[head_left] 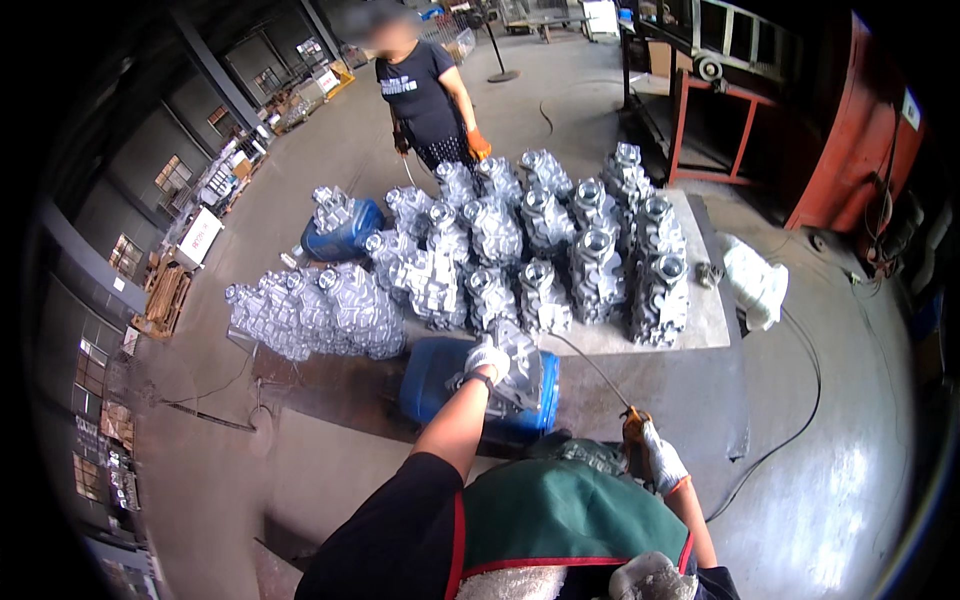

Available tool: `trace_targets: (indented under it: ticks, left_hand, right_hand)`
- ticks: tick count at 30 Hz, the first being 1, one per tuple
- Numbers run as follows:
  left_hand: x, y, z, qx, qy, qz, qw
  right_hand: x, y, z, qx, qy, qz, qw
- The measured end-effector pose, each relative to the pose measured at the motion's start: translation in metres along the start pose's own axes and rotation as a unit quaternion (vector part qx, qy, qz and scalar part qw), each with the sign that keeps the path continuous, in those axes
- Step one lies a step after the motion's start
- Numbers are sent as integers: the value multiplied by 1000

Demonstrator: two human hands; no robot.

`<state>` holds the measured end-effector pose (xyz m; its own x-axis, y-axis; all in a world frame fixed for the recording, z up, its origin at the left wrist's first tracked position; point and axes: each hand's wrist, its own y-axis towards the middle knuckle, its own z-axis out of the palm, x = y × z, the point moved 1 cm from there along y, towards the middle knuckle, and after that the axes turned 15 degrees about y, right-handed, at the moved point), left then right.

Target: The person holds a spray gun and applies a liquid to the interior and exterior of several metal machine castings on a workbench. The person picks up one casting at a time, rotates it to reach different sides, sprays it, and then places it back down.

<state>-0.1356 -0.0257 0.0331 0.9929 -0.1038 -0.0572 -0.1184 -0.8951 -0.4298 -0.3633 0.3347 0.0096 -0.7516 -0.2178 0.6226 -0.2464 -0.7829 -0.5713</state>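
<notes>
My left hand (487,361), in a white glove, grips the near left side of a grey metal casting (521,366). That casting lies on top of a blue plastic drum (428,384) set on its side in front of me. Farther right, my right hand (662,459), also gloved, is closed around an air blow gun (634,424) with a yellow-orange body. Its long thin tube reaches up and left toward the casting, the tip near the casting's far right. Exactly how the right fingers lie on the handle is partly hidden.
Rows of similar castings (494,232) crowd the table (708,372) beyond the drum. Another blue drum (343,238) bears a casting at the far left. A person (430,100) with an orange glove stands behind. A black hose (818,368) curves across the floor; a white sack (752,285) stands right.
</notes>
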Motion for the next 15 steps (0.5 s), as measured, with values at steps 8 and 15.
trace_targets:
  ticks: [8, 15]
  left_hand:
    - [-6, -17, -21, 11, 4, 3, 1000]
    - [-3, -9, -17, 5, -27, 2, 1000]
  right_hand:
    - [42, -20, 31, 55, 143, 59, 986]
    - [34, -38, 58, 107, 240, 117, 958]
